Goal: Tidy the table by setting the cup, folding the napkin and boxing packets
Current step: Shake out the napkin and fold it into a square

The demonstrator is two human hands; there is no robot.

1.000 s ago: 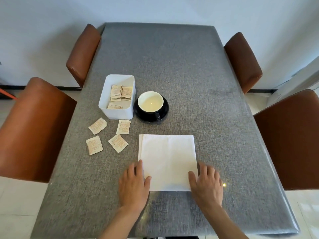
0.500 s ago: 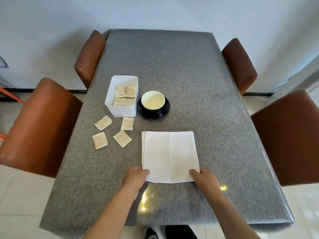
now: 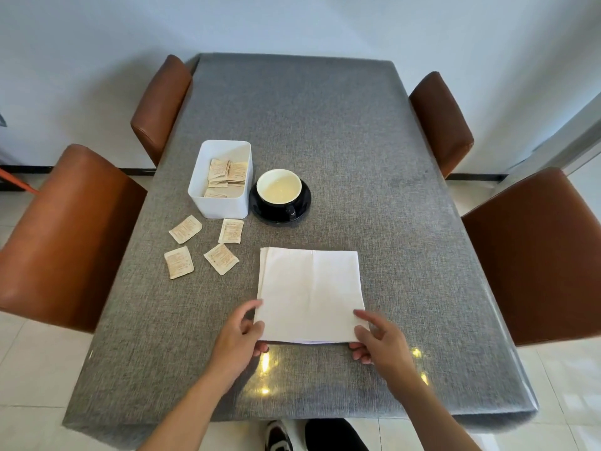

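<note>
The cup (image 3: 279,189) already sits on its saucer (image 3: 279,214) at the bench (image 3: 325,125) centre. The left hand (image 3: 239,336) and right hand (image 3: 379,340) pinch the near corners of the white napkin (image 3: 310,291), still unfolded. Four packets (image 3: 202,245) lie loose at ten o'clock from the napkin, outside the box (image 3: 221,203).

Surface (image 3: 325,131): grey, woven fabric texture, glossy sheen near front edge. Napkin (image 3: 310,292): plain white. Box (image 3: 221,203): white. Packets (image 3: 185,228): beige, brownish print, wording too small to read. Cup (image 3: 279,187): cream inside, black outside. Saucer (image 3: 302,206): black. Chairs (image 3: 65,236): brown leather-look.
</note>
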